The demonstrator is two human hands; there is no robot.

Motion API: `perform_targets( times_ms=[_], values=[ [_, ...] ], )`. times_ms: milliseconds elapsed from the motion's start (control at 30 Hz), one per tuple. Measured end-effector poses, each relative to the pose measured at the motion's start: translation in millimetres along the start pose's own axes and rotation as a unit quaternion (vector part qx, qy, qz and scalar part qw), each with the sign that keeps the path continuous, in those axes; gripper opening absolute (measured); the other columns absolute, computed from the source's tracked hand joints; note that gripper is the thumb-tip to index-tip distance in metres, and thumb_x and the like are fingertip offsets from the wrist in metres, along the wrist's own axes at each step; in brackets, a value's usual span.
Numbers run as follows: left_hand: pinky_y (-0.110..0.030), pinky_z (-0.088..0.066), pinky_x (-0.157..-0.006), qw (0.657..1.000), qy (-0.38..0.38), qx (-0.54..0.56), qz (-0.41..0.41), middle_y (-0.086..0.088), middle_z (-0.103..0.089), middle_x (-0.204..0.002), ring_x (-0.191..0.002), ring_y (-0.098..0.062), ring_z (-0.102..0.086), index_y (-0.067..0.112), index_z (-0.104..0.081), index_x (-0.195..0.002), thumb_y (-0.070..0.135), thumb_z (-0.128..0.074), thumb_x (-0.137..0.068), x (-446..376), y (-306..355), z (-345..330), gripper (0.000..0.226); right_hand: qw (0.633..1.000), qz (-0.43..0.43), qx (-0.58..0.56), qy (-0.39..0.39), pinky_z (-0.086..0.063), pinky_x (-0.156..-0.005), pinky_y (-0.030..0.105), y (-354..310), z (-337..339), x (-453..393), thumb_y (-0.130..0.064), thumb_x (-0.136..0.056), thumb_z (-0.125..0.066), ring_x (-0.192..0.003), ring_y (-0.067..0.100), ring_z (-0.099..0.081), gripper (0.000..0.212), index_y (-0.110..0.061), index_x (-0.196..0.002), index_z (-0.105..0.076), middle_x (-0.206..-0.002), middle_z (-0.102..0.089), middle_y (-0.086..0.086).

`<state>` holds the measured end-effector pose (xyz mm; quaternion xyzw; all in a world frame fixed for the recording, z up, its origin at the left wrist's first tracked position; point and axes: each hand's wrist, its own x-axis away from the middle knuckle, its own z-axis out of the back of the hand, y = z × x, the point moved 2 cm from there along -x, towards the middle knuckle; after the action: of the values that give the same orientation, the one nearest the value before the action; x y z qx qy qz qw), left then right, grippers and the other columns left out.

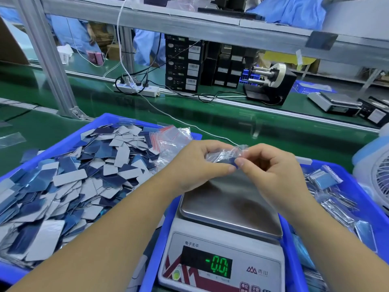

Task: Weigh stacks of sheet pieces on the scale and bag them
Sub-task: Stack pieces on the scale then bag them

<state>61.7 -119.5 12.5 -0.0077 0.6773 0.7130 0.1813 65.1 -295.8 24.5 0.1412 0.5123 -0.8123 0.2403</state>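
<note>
Above the scale, my left hand (197, 163) and my right hand (271, 165) pinch a small clear bag (221, 154) between them. A dark blue stack of sheet pieces shows inside the bag near my thumbs. The scale (229, 209) stands under my hands with a bare steel pan, and its green display reads -0.0. A blue tray (109, 121) on the left holds a heap of loose blue and grey sheet pieces (80, 180). Empty clear bags with red strips (168, 138) lie at that tray's far right corner.
A blue tray (357, 199) at the right holds several filled bags (328, 182). A white fan (379, 182) stands at the far right. Behind are a green conveyor belt, a power strip (136, 88) with cables, black boxes, a tape dispenser (271, 81) and a second scale (334, 102).
</note>
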Motion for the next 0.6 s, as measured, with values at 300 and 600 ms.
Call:
perform_targets(
  times_ms=[300, 600],
  values=[
    [-0.019, -0.051, -0.078, 0.999, 0.003, -0.022, 0.024, 0.008, -0.076, -0.092, -0.086, -0.005, -0.069, 0.039, -0.074, -0.091, 0.01, -0.076, -0.073, -2, -7, 3, 0.034, 0.999, 0.022, 0.025, -0.04, -0.056, -0.074, 0.043, 3, 6, -1, 0.0, -0.085, -0.074, -0.077, 0.022, -0.07, 0.037, -0.035, -0.096, -0.067, -0.085, -0.074, -0.013],
    [-0.024, -0.052, -0.073, 0.995, -0.019, 0.026, 0.09, -0.006, -0.077, -0.098, -0.086, -0.015, -0.068, 0.024, -0.069, -0.096, 0.004, -0.075, -0.076, 0, -6, 10, 0.029, 0.996, 0.073, 0.057, 0.013, -0.049, -0.068, 0.019, 5, 23, -8, -0.002, -0.092, -0.064, -0.073, 0.012, -0.065, 0.033, -0.032, -0.104, -0.062, -0.087, -0.071, -0.014]
  ],
)
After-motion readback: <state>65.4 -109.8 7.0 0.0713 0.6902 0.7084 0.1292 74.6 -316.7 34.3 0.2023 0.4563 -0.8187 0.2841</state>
